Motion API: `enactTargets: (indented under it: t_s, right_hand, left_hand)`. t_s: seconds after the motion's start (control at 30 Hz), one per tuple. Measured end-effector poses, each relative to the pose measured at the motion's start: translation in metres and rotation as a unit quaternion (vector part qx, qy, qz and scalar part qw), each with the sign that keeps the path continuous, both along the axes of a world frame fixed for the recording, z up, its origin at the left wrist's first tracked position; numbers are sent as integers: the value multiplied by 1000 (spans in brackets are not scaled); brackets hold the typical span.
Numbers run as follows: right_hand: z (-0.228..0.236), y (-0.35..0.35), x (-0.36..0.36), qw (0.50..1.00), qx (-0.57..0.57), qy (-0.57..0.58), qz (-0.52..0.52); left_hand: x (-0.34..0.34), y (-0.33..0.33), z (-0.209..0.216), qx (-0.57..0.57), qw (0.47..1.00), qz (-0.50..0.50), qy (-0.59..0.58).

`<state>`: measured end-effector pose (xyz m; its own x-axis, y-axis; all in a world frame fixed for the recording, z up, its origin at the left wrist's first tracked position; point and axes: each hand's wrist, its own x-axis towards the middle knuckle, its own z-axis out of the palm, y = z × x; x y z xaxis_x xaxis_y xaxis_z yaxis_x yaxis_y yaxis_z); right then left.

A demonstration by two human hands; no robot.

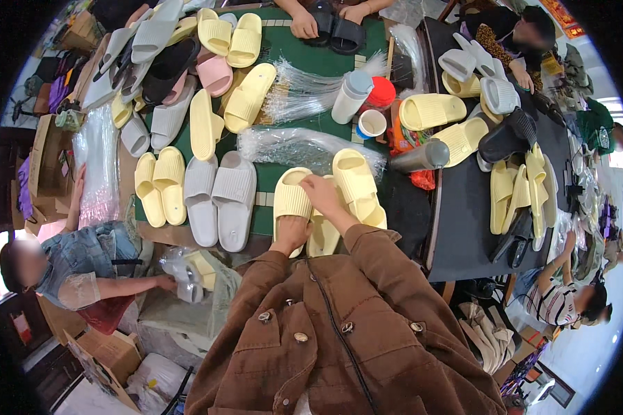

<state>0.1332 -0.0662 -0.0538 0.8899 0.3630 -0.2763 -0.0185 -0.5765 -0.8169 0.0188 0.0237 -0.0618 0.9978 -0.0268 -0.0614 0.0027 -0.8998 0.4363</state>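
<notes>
At the near edge of the green table, the pale yellow slipper looks light, soft and springy, best held by its ribbed strap. Your left hand reaches into its opening, grip hidden; your right hand, fingers curled, touches the toe side, its hold unclear.

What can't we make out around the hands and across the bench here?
All in the head view:
- Left hand: fingertips hidden under the strap of the yellow slipper.
- Second yellow slipper: partly hidden by the right hand and wrist.
- Co-worker opposite: cut off by the top edge.
- Grey slipper: insole mark too small to read.
</notes>
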Motion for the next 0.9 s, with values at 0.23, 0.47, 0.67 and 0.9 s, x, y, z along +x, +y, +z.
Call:
enactTargets:
  t_s: [0.23,0.47,0.67,0.9]
  right_hand:
    - [18,2,1,997,-20,-70,18]
    - [9,-4,1,998,29,-63,-6]
    - [48,-21,-14,983,115,-138,-41]
    - [108,-134,-42,987,41,-61,-141]
  left_hand:
    - [-2,2,-6,-28,999,-5,44]
    - [3,2,14,-82,987,4,140]
    - [3,-1,5,-60,984,38,166]
    - [-1,-19,-24,-21,993,111,28]
